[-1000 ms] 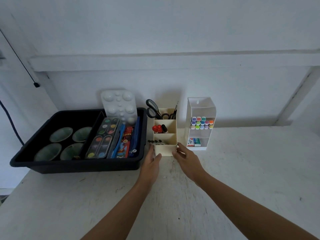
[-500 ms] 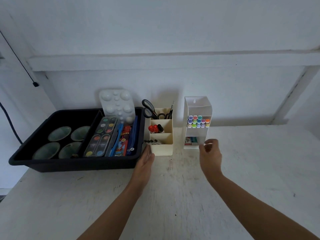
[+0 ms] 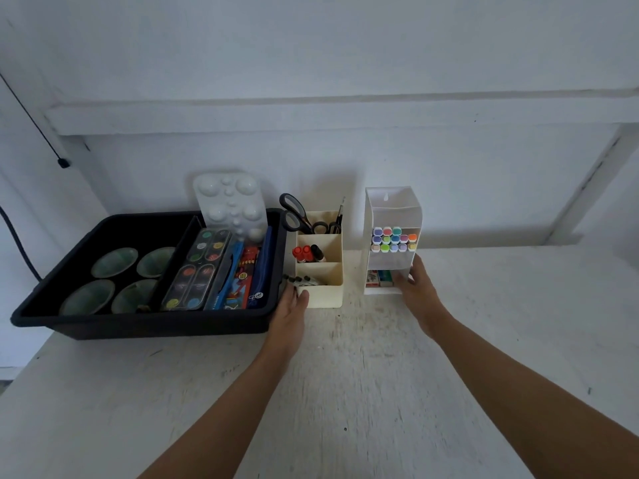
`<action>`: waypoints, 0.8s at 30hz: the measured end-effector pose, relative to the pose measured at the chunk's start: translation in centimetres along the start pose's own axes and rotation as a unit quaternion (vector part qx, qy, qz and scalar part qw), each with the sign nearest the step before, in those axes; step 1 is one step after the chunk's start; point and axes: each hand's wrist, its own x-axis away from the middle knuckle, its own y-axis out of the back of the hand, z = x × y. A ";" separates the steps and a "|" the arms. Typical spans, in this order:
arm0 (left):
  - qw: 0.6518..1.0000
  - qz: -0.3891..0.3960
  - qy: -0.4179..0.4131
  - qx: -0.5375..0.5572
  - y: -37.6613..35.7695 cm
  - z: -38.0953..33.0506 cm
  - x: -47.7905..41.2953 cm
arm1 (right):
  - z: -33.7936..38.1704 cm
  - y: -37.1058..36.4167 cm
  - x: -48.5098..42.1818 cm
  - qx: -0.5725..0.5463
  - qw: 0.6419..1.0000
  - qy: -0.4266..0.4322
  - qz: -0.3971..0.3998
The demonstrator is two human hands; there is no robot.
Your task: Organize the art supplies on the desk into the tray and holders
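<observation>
Head: left hand on cream holder edge; right hand grips white holder.

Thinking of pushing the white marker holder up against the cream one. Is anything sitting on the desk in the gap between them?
Nothing visible does. Only bare desk shows between the white marker holder and the cream holder. The right hand grips the marker holder's lower right corner.
</observation>
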 end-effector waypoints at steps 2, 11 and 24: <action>1.000 -0.004 -0.003 0.005 -0.1 0.0 0.1 | -0.1 -0.1 0.1 0.019 1.000 0.006 -0.008; 0.999 -0.007 -0.017 0.028 -0.7 0.4 -0.4 | -0.5 -2.1 0.4 0.094 0.994 0.047 -0.015; 0.998 0.032 0.010 0.049 0.9 0.8 -0.4 | 0.1 -3.2 1.8 0.117 0.993 0.026 -0.005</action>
